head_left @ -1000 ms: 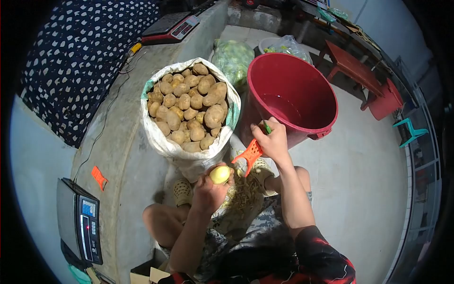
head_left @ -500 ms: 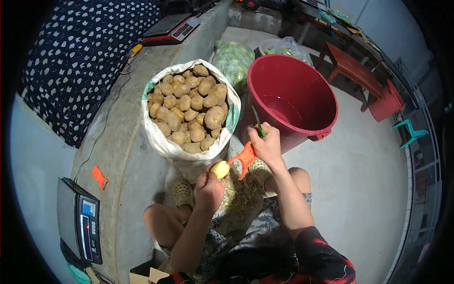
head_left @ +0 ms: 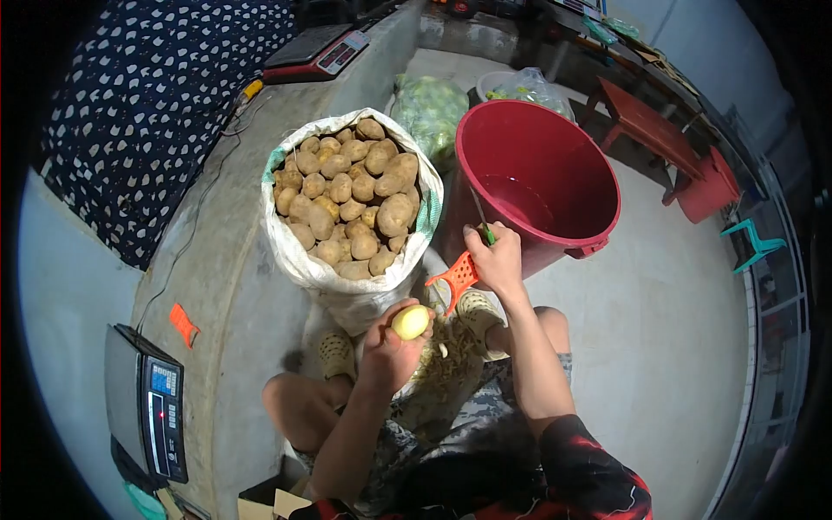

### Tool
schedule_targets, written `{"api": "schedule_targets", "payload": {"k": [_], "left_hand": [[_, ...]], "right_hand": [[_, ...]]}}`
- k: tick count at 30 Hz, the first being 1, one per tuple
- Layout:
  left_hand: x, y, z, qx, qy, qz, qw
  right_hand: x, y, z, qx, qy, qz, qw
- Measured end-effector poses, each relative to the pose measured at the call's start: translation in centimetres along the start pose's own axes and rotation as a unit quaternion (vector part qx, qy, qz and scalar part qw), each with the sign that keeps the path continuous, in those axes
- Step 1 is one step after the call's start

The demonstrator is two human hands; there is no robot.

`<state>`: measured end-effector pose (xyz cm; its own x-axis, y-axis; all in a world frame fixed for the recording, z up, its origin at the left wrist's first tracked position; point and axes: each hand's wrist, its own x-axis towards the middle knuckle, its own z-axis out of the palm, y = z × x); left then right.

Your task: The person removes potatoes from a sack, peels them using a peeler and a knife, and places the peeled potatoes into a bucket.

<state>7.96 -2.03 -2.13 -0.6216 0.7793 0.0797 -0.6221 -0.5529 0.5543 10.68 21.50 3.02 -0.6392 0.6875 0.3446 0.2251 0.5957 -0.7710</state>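
My left hand (head_left: 392,348) is closed around a peeled yellow potato (head_left: 411,322), below the front of a white sack (head_left: 299,260) full of unpeeled potatoes (head_left: 341,186). To its right, my right hand (head_left: 497,257) grips an orange peeler (head_left: 458,277) together with a green-handled knife (head_left: 489,234), whose thin blade points up beside the big red tub (head_left: 537,165). The peeler is a short way from the potato, not touching it. Peelings (head_left: 438,355) lie on the floor between my feet.
A second orange peeler (head_left: 183,325) and a digital scale (head_left: 156,403) are on the ledge at left; another scale (head_left: 316,54) stands farther back. Behind the sack and tub is a plastic bag of green vegetables (head_left: 429,113). A red bench (head_left: 650,126) stands back right.
The peeler has moved in to the potato and back away again. The potato has turned in my left hand. A pale strip now shows over the peelings.
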Motion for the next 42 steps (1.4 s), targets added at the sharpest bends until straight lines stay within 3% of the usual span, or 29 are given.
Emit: {"api": "schedule_targets", "payload": {"k": [3, 8, 9, 11, 14, 16, 18, 22, 24, 25, 27, 28, 30, 34, 36, 38, 42], "left_hand": [[0.2, 0.1, -0.1, -0.012, -0.018, -0.007, 1.000], [0.5, 0.4, -0.3, -0.018, -0.048, -0.011, 0.999], [0.7, 0.3, 0.0, 0.143, -0.014, -0.005, 0.990], [1.5, -0.2, 0.1, 0.302, 0.020, 0.002, 0.953], [4.5, -1.8, -0.2, 0.222, 0.052, -0.036, 0.973], [7.6, -2.6, 0.5, 0.357, 0.082, -0.061, 0.929], [11.4, -5.3, 0.6, 0.385, 0.050, 0.040, 0.920], [19.5, -7.5, 6.5, 0.524, 0.002, 0.130, 0.842], [21.8, -7.6, 9.4, 0.661, -0.002, 0.188, 0.727], [22.7, -8.3, 9.5, 0.661, 0.000, 0.186, 0.727], [24.1, -9.3, 9.5, 0.775, -0.022, 0.136, 0.616], [24.3, -9.7, 9.3, 0.776, -0.021, 0.135, 0.616], [24.4, -10.3, 8.8, 0.828, -0.037, 0.070, 0.555], [23.5, -10.6, 7.2, 0.816, -0.046, 0.091, 0.570], [22.5, -10.0, 5.7, 0.801, -0.087, 0.201, 0.558], [21.2, -7.8, 5.1, 0.805, -0.109, 0.207, 0.545], [19.4, -1.8, 1.4, 0.754, -0.064, 0.230, 0.612]], "right_hand": [[0.0, 0.0, -0.3, 0.008, 0.017, -0.018, 1.000], [0.5, 0.7, -1.2, 0.045, 0.024, 0.038, 0.998], [0.7, 1.2, -1.4, 0.064, 0.042, 0.041, 0.996], [1.2, 2.3, -2.2, 0.111, 0.059, 0.064, 0.990], [1.5, 2.9, -4.0, 0.225, 0.099, 0.090, 0.965], [1.7, 3.1, -5.2, 0.258, 0.135, 0.114, 0.950], [2.1, 4.9, -6.1, 0.313, 0.150, 0.130, 0.929], [2.4, 3.7, -8.0, 0.379, 0.192, 0.157, 0.892], [2.5, 4.4, -8.5, 0.380, 0.199, 0.170, 0.887], [2.5, 4.7, -8.8, 0.371, 0.203, 0.173, 0.890], [2.6, 5.7, -9.2, 0.377, 0.209, 0.172, 0.886], [2.6, 6.2, -9.5, 0.383, 0.216, 0.169, 0.882], [2.6, 6.7, -9.9, 0.386, 0.207, 0.177, 0.881], [2.7, 6.7, -10.3, 0.357, 0.217, 0.188, 0.889], [2.7, 6.7, -10.4, 0.368, 0.205, 0.187, 0.887], [2.7, 6.5, -10.4, 0.369, 0.205, 0.186, 0.887], [2.5, 7.0, -10.2, 0.350, 0.182, 0.171, 0.903]]}}
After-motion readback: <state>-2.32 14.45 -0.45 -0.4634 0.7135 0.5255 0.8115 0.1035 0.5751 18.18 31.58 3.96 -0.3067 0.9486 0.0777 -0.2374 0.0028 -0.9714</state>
